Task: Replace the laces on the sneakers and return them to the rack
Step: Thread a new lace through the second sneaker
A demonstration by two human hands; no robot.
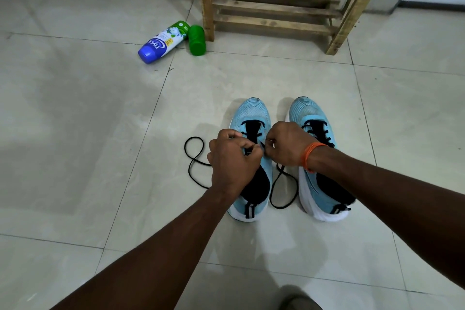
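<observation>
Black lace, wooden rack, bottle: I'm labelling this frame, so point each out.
black lace (194,137), head view, top of the loose floor loop.
wooden rack (274,9), head view, a low slat.
bottle (163,41), head view, its label.

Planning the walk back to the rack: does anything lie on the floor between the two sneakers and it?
Nothing visible does. Bare tiles run from the sneakers to the rack. The two bottles lie left of its leg, off the path.
</observation>
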